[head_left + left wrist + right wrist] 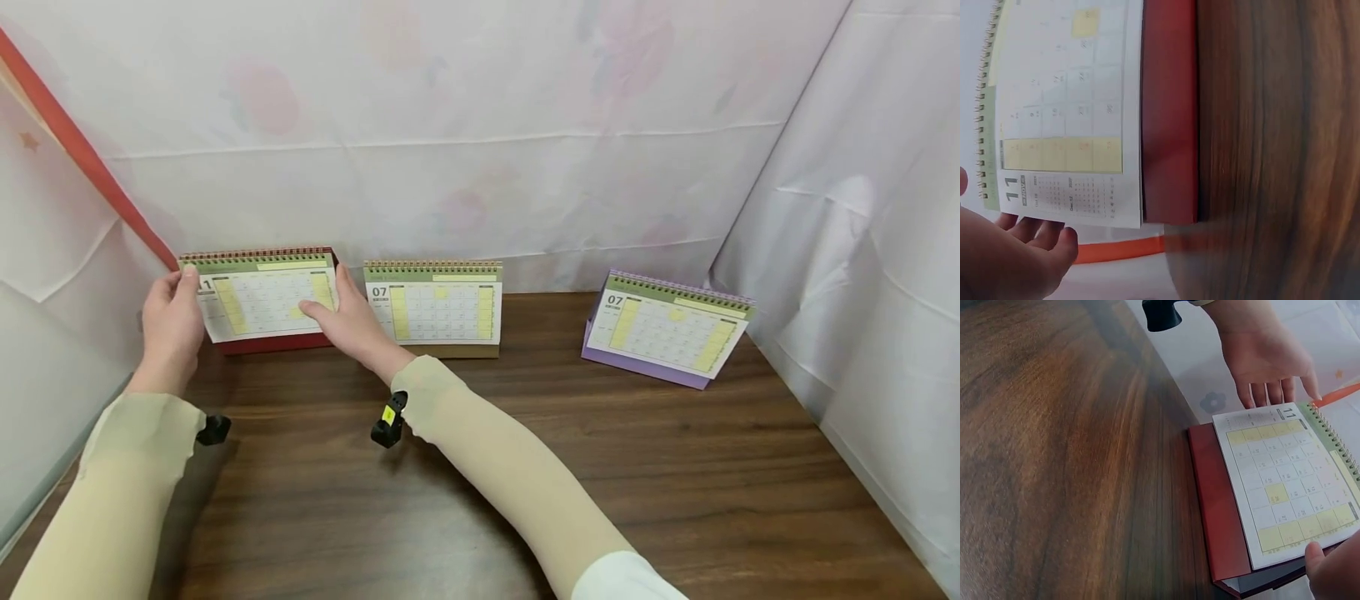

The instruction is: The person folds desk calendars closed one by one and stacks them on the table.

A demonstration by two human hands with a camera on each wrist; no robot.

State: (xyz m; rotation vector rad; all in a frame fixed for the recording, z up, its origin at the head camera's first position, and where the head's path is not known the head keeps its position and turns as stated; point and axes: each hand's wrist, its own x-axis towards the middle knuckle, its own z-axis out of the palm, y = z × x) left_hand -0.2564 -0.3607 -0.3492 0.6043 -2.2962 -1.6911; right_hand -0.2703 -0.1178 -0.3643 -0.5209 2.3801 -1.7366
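A desk calendar with a red base [276, 342] stands upright at the back left, its page showing 11. At its left edge is my left hand [172, 321], thumb by the upper corner and fingers reaching behind the page. My right hand [356, 325] holds the opposite edge, with the thumb across the front of the page; its other fingers are mostly hidden. The left wrist view shows the left fingers [1060, 244] bent at the page's side. In the right wrist view, the right thumb [1314, 556] touches the lower page edge.
Right beside the right hand stands a brown-based desk calendar [450, 317] showing 07. A purple-based desk calendar [667, 329], also showing 07, sits angled farther right on the wooden table [480, 467]. Pale curtains [465, 133] enclose the back and sides.
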